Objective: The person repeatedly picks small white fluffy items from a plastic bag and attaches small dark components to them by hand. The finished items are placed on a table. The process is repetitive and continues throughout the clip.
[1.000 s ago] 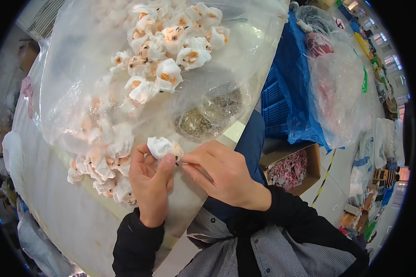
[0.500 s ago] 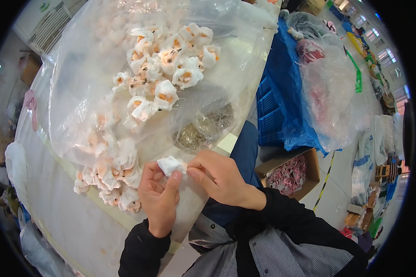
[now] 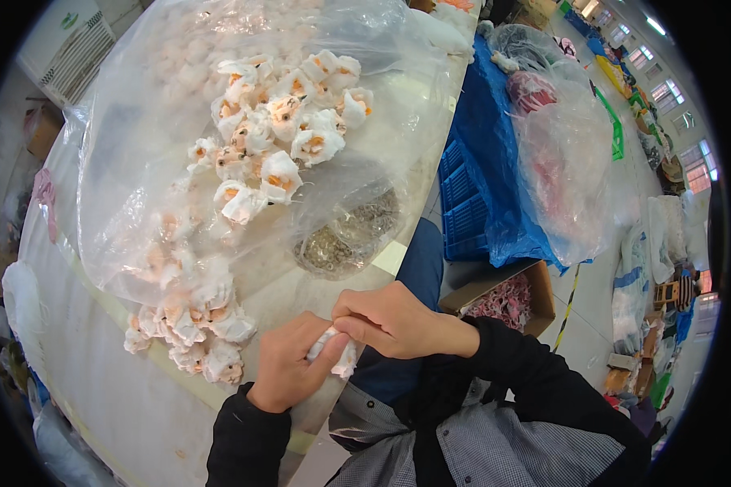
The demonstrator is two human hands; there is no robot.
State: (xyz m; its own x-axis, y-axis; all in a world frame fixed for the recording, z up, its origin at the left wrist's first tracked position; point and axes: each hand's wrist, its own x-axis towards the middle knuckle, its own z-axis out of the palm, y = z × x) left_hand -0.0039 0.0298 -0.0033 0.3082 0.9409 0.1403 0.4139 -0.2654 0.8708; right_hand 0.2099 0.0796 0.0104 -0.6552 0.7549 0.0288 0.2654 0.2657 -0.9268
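White fluffy piece held between both hands, lower centre of frame

Far left: a pink scrap of film and, below it, a crumpled white bag by the edge of the pale table. Upper left to upper centre: a large clear plastic bag spread over the table, many pale fluffy shapes blurred through it. Left of centre, lower: a heap of white-and-peach fluffy pieces near the left hand, not touching it. Upper centre: a second cluster, white with orange patches; whether on or inside the plastic, cannot tell.

Lower centre: left hand curled around the white fluffy piece, thumb laid across its front. Piece sits at that hand's right side, lower end showing below the thumb. Right hand comes in from the right, thumb and forefinger pinching the piece's upper end; exact contact hidden by fingers. Above the hands: clear packets of small glinting bits.

Right: blue crate, blue sheeting, clear sack with pink contents; below, a cardboard box of pink scraps.
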